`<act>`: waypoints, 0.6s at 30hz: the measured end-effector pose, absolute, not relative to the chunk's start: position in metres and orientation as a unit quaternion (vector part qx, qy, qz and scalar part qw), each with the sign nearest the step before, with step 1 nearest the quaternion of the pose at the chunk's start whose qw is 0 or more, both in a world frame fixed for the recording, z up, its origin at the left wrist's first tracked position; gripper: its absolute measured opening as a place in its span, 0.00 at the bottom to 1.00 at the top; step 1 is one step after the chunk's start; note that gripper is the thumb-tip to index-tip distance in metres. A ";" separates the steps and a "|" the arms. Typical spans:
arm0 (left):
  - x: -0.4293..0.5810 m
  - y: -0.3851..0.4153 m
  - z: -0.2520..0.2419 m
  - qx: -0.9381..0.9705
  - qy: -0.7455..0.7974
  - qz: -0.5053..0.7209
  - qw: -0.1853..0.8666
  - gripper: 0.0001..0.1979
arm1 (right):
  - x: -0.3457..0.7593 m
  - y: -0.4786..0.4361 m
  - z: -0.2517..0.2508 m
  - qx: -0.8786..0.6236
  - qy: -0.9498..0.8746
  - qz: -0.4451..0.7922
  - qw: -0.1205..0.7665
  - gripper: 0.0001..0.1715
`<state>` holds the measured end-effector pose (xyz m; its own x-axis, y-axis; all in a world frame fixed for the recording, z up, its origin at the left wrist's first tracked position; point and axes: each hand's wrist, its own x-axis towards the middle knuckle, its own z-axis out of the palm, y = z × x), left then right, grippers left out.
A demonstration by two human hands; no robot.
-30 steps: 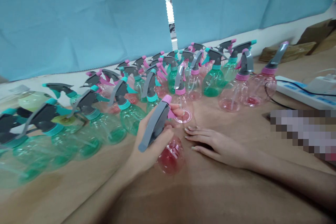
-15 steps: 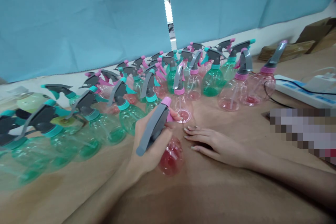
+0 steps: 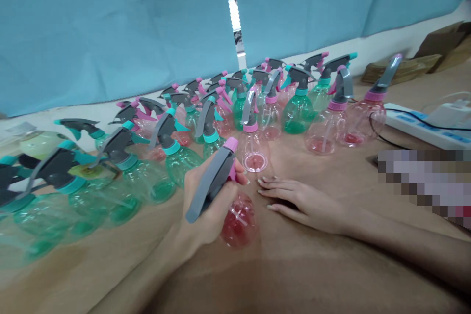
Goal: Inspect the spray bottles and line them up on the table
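Observation:
My left hand is wrapped round the neck of a pink spray bottle, just under its grey trigger head with a pink nozzle. The bottle leans a little, and its collar is hidden by my fingers. Flat on the brown table lies my right hand, fingers stretched out, a short way right of that bottle and holding nothing. Directly behind the held one stands another clear pink spray bottle. A green spray bottle with a turquoise collar is close to my left hand's knuckles.
Several green and pink spray bottles crowd the left side and back. Two pink ones stand at right, including one spray bottle. Beyond are a white power strip with a black cable and some cardboard. A blue sheet covers the wall.
My left hand has shifted slightly left and down with the pink spray bottle's head. My right hand stays in place on the table.

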<state>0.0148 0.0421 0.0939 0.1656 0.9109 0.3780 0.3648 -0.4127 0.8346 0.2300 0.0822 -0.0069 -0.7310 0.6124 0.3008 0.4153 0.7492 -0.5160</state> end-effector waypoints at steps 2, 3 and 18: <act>0.014 0.041 0.094 0.707 0.457 0.458 0.287 0.04 | 0.230 0.082 -0.007 -0.284 -0.903 0.218 0.237 0.23; 0.014 0.041 0.094 0.707 0.458 0.458 0.283 0.04 | 0.230 0.082 -0.007 -0.285 -0.903 0.219 0.237 0.23; 0.016 0.046 0.092 0.719 0.439 0.458 0.285 0.16 | 0.230 0.082 -0.007 -0.285 -0.906 0.214 0.228 0.23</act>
<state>0.0161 0.0462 0.0922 0.1951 0.8918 0.4082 0.3700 -0.4523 0.8115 0.2299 0.0819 -0.0068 -0.7334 0.6148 0.2900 0.4198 0.7452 -0.5181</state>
